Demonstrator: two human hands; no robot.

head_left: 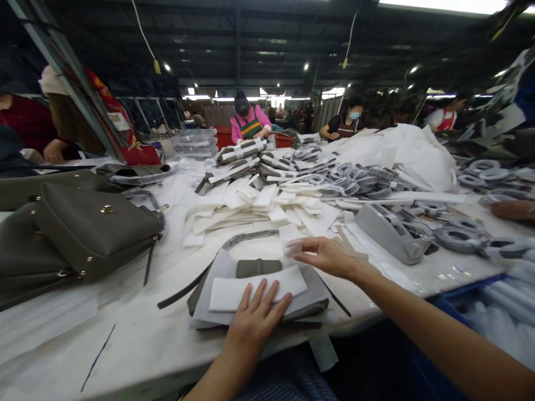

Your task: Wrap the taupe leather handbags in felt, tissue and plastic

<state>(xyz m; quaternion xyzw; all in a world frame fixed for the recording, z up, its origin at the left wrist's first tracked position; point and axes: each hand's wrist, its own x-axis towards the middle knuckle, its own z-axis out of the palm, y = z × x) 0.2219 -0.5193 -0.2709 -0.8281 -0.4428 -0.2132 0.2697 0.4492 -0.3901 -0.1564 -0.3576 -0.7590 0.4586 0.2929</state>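
Dim steel-beamed hall (209, 47) above; below, a long white surface (137, 323), heaped at the back, open toward the front left. Close to its front edge, between the hands, a small olive-grey bag (308, 310) lying flat, corners poking out from under a thin grey sheet (219, 268). Across the sheet, slightly slanted, a smooth white foam pad (225, 295) with straight-cut edges. Just behind the pad, a rectangular olive-grey panel (246, 270), banded down the middle. Arching behind, a strap (246, 238) partly sleeved in clear film, with a dark end trailing left onto the bare surface.

Left hand (257, 314) flat on the pad, fingers spread. Right hand (317, 255) raised over the far right of the bag, thumb and fingers near one another; fingertips too blurred to tell whether pinching anything.

To the left, beyond a clear stretch, a larger olive bag (98, 223) in fine-grained, leather-like material, with gold-coloured fittings. Directly behind, little spare room: loose white foam strips (263, 206), film-wrapped grey rings (355, 178), a wedge-shaped grey piece (387, 234). At the lower right, past the edge, a blue bin (451, 309) of translucent rolls (510, 301). Farther back, a pink-sleeved person (251, 120), bent over work.
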